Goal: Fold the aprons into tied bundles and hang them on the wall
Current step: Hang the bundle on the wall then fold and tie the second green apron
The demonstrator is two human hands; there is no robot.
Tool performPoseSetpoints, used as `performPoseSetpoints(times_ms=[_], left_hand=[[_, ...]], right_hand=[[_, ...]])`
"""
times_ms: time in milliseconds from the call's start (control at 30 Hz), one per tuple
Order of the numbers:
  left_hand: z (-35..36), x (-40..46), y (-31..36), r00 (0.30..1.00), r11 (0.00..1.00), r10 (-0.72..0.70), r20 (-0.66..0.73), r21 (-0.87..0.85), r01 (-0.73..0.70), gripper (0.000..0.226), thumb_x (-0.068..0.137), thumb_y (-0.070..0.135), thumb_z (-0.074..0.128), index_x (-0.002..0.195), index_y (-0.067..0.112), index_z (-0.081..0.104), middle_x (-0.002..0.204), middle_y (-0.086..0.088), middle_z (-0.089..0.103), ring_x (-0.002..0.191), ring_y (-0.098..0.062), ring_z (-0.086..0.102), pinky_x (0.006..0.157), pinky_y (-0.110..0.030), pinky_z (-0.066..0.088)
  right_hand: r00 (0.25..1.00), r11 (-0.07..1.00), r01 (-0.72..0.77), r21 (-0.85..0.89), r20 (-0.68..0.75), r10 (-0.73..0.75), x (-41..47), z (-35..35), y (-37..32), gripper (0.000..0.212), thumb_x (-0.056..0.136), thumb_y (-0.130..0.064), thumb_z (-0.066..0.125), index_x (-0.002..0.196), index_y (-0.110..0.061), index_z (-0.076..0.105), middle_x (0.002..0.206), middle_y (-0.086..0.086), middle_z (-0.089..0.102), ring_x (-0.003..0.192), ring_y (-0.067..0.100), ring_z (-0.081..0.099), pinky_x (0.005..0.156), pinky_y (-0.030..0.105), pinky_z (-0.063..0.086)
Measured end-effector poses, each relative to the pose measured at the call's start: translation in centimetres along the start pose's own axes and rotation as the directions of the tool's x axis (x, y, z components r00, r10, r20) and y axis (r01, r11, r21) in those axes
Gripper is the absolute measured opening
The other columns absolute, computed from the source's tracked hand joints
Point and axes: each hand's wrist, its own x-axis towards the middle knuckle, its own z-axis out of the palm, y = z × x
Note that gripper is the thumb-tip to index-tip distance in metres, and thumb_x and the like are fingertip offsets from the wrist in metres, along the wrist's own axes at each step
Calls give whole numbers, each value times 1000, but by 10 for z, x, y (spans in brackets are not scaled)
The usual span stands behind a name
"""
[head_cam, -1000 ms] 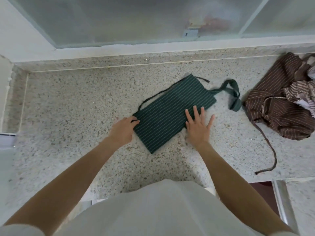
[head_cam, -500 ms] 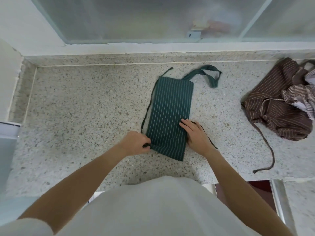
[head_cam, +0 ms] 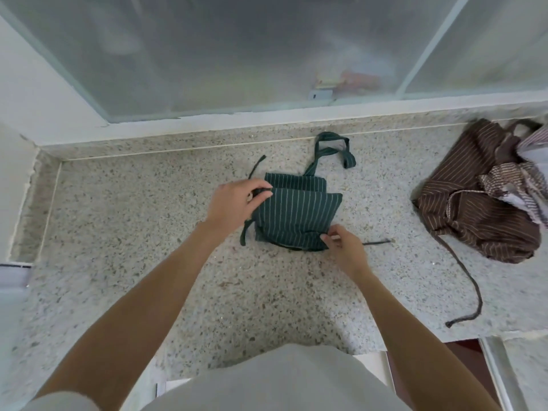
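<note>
A dark green apron with thin white stripes [head_cam: 292, 212], folded into a compact pad of several layers, is seen lying on the speckled grey stone surface [head_cam: 133, 232], a little in front of the frosted window [head_cam: 237, 48]. Its neck loop [head_cam: 332, 149] is spread out on the window side of the pad. One thin tie string [head_cam: 256, 166] trails from the pad's far left corner, and another tie end [head_cam: 378, 242] lies on the right of the pad, behind the right hand.

The pad's left edge is gripped by the left hand [head_cam: 237, 203], with the fingers curled over the top fold and a string apparently caught under them. The near right corner is pinched by the right hand [head_cam: 345, 247] between thumb and fingertips. A crumpled brown striped apron [head_cam: 480, 209] is heaped well to the right of the green pad, its long tie [head_cam: 468, 280] straggling toward the surface's near edge.

The fold is judged to be half made, and nothing is tied yet. The layers are already stepped and not flush, so the pad could spring open or skew if either hold is eased before the strings are wrapped. The loose strings could be folded inside the pad and lost for tying. The neck loop could be trapped too, leaving nothing to hang by.
</note>
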Motion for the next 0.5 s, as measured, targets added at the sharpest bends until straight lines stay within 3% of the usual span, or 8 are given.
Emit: performPoseSetpoints(times_ms=[100, 267, 500], left_hand=[[15, 35, -12, 997, 998, -66, 26, -15, 66, 21, 87, 32, 63, 100, 18, 72, 85, 2, 73, 65, -14, 65, 59, -24, 52], [49, 77, -43, 961, 975, -221, 167, 26, 220, 23, 89, 38, 59, 105, 26, 70, 91, 4, 71, 68, -8, 56, 56, -20, 40], [81, 87, -68, 905, 958, -283, 318, 45, 284, 25, 93, 33, 54, 114, 25, 65, 115, 1, 66, 99, -20, 60, 79, -28, 45]], right_hand=[[998, 994, -54, -94, -26, 51, 12, 5, -2, 20, 96, -29, 51, 102, -11, 56, 96, 6, 67, 86, 23, 64, 69, 33, 50], [988, 981, -138, -137, -82, 128, 26, 9, -4, 26, 97, -30, 48, 106, -7, 57, 88, 11, 66, 80, 27, 61, 67, 36, 48], [971, 961, -215, -172, -140, 193, 36, 11, -10, 25, 97, -30, 47, 105, -9, 58, 82, 4, 62, 71, 17, 53, 63, 30, 44]])
